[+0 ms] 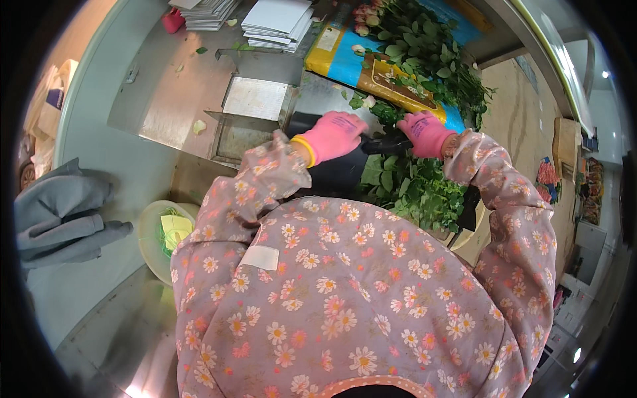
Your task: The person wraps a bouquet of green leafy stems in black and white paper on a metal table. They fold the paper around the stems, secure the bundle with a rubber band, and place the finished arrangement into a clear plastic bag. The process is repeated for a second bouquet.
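My left hand [334, 138], in a pink glove with a yellow cuff, is over a dark sheet or apron [335, 171] at the table edge. Its fingers curl inward, and whatever they hold is hidden. To its right my right hand [424, 134], also pink-gloved, has bent fingers beside a small leafy clump [385, 114]; what they grip cannot be made out. A black piece [388, 144] spans the gap between both hands. Below the right hand hangs a mass of green leaves [421, 192]. Beyond it lie leafy stems [424, 50] with pink-and-white roses [366, 18].
A yellow-and-blue bag [342, 50] lies under the stems. Left of it are a metal frame [259, 99], stacks of white card [277, 21] and a red object [173, 21]. A pale bin [151, 242] stands lower left, near grey cloth [63, 212] over a panel.
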The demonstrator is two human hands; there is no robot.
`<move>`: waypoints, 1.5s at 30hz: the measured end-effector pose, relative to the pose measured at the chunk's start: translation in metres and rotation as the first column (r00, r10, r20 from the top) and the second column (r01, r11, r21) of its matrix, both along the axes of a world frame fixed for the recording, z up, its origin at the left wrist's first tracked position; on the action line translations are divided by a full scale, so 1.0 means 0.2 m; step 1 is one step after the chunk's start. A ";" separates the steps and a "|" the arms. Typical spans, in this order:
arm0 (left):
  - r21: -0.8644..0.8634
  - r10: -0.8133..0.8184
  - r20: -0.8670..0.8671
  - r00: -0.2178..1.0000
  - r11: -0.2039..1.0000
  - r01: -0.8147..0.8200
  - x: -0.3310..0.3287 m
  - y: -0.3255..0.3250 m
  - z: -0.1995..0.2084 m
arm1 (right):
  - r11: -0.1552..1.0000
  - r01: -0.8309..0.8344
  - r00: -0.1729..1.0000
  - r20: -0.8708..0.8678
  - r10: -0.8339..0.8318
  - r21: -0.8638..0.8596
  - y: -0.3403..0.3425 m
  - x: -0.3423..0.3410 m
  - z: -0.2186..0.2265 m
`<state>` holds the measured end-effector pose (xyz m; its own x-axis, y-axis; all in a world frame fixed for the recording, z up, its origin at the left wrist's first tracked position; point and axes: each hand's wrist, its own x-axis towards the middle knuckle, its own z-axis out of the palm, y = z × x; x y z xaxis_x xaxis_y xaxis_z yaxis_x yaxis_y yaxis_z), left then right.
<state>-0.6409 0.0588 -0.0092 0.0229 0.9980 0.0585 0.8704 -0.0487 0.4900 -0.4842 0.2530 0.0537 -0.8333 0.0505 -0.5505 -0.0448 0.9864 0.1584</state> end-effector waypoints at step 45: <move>0.158 -0.359 -0.128 0.924 0.913 0.377 1.11 0.69 -0.02 | -0.661 0.646 -0.762 -0.361 -0.537 -0.382 -1.32 2.44 -0.92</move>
